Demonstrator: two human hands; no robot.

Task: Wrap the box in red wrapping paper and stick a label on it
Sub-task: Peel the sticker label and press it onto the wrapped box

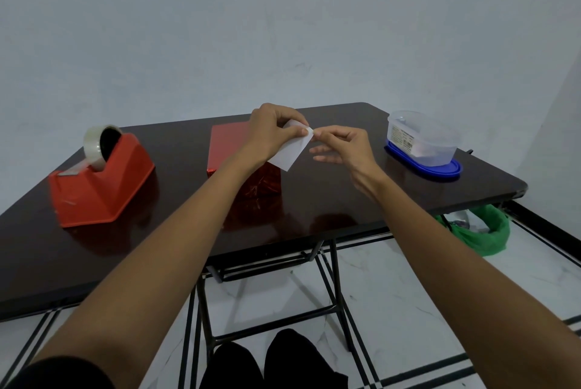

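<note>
The table (345, 200) carries the tape dispenser (100, 181) at the left, the box (226, 146) at the centre and a clear container (421, 140) on a blue lid at the right. The box stands on the table fully covered in red paper, with its near end folded shut, so the wrapping stage appears complete. The labelling stage is open: no label is seen on the visible faces of the box. Both forearms reach forward over the near table edge and meet above the box. The left hand (270, 134) grips the white label (292, 152) along its upper edge, fingers curled, thumb on the face. The right hand (345, 146) pinches the label's upper right corner between thumb and forefinger, other fingers loosely spread, probably to peel the backing. The label hangs in the air, just above and in front of the box, not touching it.
</note>
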